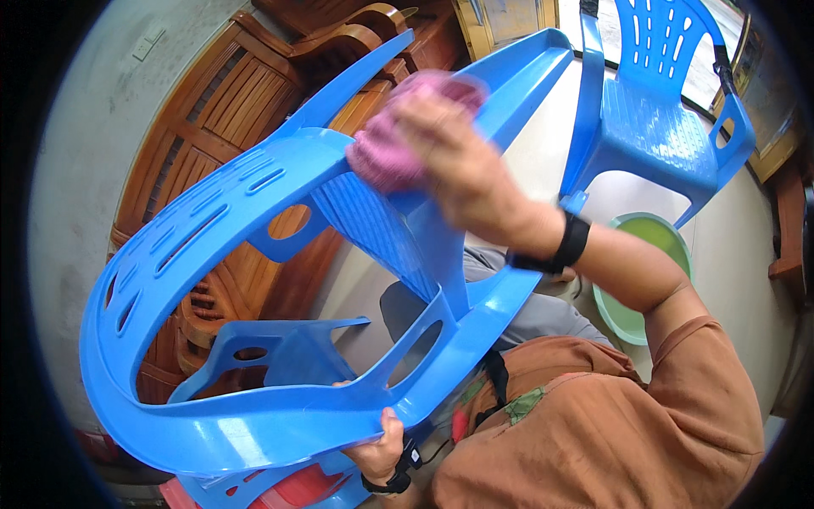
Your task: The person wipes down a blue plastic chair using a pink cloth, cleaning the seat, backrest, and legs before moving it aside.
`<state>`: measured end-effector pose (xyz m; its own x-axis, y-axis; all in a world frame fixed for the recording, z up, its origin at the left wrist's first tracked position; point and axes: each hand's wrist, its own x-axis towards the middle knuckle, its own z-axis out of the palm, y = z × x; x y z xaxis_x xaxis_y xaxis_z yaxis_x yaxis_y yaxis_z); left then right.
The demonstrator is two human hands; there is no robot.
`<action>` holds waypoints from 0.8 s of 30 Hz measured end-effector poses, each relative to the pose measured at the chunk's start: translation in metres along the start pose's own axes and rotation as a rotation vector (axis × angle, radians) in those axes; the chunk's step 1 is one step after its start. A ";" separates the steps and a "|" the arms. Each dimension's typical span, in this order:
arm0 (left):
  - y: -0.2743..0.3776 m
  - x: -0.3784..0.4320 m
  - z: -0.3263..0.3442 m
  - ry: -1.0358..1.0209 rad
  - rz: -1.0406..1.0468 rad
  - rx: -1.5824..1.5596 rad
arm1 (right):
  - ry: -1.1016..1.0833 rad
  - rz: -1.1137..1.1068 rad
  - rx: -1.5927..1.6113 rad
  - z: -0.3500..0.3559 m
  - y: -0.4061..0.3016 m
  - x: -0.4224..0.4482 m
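A blue plastic armchair (267,407) is tipped on its side in front of me, its slotted backrest towards the left. My left hand (379,448) grips the chair's lower edge, with the thumb on the near face and the other fingers mostly hidden behind it. A pink cloth (397,137) is bunched in my right hand (455,159), which looks blurred. The cloth lies against the chair near the top of the backrest and seat junction. Part of the chair's ribbed seat (375,223) shows below it.
A second blue plastic chair (658,127) stands upright at the upper right. Close by, a light green basin (620,315) holds greenish liquid on the tiled floor. A slatted wooden bench (235,95) lines the left wall. More blue chair parts (299,356) and a red plastic piece (305,487) lie behind and below.
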<state>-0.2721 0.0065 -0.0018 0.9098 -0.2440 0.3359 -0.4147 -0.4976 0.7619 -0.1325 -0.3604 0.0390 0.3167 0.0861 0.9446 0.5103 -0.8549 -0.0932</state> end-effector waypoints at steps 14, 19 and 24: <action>0.005 -0.009 0.011 0.119 -0.080 -0.148 | 0.025 0.326 -0.198 -0.058 0.139 -0.018; 0.000 -0.002 0.003 0.028 -0.070 -0.009 | -0.165 0.131 0.173 -0.027 0.020 -0.039; -0.003 -0.003 0.003 0.207 -0.018 0.102 | -0.373 0.137 0.735 -0.027 -0.037 -0.023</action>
<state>-0.2735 0.0066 -0.0064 0.8970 -0.0633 0.4375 -0.3887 -0.5842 0.7125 -0.1803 -0.3450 0.0293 0.5916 0.2801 0.7560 0.7989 -0.3299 -0.5030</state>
